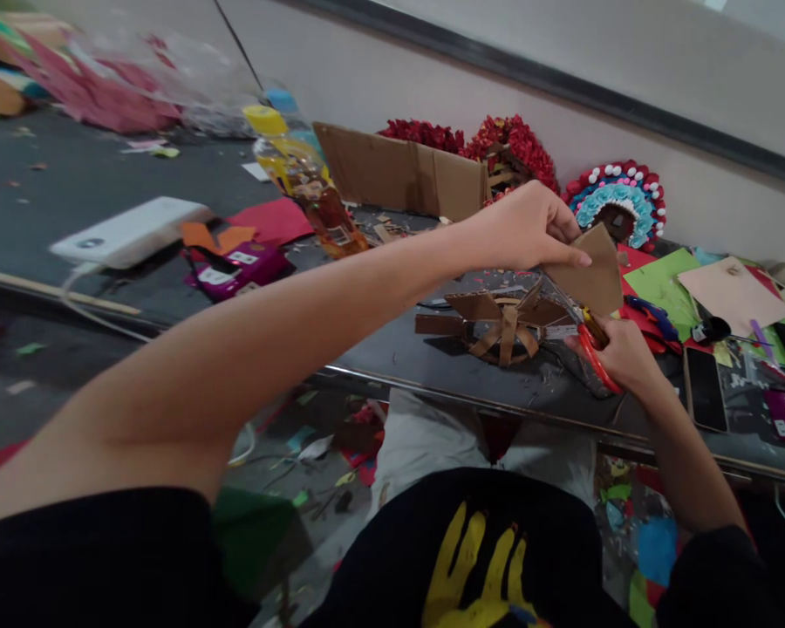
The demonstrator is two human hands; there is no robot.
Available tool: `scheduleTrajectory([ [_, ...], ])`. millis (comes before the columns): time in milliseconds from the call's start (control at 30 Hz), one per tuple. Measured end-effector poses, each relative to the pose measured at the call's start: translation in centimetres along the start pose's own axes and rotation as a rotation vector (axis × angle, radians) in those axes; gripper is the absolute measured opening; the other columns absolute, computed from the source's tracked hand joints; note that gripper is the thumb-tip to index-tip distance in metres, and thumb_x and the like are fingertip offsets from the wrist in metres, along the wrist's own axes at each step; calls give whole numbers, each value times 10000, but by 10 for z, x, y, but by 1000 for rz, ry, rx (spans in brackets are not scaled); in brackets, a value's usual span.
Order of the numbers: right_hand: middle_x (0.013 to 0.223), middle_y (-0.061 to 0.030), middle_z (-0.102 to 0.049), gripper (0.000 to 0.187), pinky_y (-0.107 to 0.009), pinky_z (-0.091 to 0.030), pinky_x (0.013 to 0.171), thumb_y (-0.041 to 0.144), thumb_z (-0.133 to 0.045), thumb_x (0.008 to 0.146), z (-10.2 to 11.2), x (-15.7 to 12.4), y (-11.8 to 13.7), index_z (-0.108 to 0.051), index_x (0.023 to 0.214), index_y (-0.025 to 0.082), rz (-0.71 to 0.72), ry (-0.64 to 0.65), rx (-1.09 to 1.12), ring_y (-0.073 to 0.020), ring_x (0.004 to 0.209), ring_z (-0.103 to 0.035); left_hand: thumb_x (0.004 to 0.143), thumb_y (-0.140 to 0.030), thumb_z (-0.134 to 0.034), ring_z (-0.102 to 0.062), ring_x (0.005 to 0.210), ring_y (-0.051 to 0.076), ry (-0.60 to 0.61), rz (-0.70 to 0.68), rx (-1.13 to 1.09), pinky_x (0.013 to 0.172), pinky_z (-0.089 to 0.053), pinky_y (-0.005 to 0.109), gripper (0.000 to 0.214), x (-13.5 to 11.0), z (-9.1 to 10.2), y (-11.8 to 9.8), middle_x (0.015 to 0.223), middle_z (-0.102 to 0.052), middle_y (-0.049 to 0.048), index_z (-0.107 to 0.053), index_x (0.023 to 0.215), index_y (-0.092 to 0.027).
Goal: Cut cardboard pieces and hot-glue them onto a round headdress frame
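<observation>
My left hand (536,231) pinches a brown cardboard piece (592,272) by its upper left edge, above the table. Below it, my right hand (624,353) is closed round the red handles of a pair of scissors (592,349). The scissor blades point up and left, at the lower left edge of the piece; whether they are cutting into it I cannot tell. Just left of the scissors, a framework of cardboard strips (507,327) rests on the dark table (392,349).
Bottles with yellow (266,120) and blue caps stand left of a folded cardboard sheet (402,170). A white power bank (131,231) with a cable lies further left. Decorated headpieces (618,205) lean on the wall. A phone (705,388) and coloured paper (671,283) lie to the right.
</observation>
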State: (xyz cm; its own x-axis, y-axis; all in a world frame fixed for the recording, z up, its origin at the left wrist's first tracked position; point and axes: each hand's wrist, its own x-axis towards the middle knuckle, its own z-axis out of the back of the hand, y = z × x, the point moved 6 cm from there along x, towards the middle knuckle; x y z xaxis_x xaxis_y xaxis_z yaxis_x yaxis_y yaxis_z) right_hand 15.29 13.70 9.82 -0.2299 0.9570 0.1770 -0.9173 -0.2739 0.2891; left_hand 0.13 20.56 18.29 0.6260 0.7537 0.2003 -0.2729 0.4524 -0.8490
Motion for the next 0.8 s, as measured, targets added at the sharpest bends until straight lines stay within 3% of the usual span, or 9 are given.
scheduleTrajectory([
  [200,662,-61,-645,452,-254,-387,570,596,-477,783,0,2,0,-609,850,169,10,-22,98,-188,603,-568,684,-287,-706,-535,668,132,-57,12,73,603,-368,269,234,2,3,-6,652,-589,37,-671,765,-70],
  [400,549,-24,-541,446,-252,-332,520,619,-463,777,9,12,-2,-565,720,189,11,-55,95,-149,501,-474,694,-315,-697,-523,693,140,-97,17,73,606,-357,274,248,11,13,-5,677,-603,42,-682,784,-84],
  [633,533,-7,-515,490,-238,-300,510,620,-444,782,48,58,-5,-602,732,159,57,-140,17,-117,495,-427,672,-305,-714,-526,744,156,-115,-49,53,615,-356,280,222,45,47,-23,726,-645,56,-698,778,-110],
  [800,505,-23,-515,528,-244,-259,504,627,-465,773,50,89,-18,-609,626,141,89,-148,-122,-110,493,-397,676,-310,-705,-511,769,141,-150,-37,41,634,-347,269,279,66,59,1,710,-622,34,-684,848,-92],
])
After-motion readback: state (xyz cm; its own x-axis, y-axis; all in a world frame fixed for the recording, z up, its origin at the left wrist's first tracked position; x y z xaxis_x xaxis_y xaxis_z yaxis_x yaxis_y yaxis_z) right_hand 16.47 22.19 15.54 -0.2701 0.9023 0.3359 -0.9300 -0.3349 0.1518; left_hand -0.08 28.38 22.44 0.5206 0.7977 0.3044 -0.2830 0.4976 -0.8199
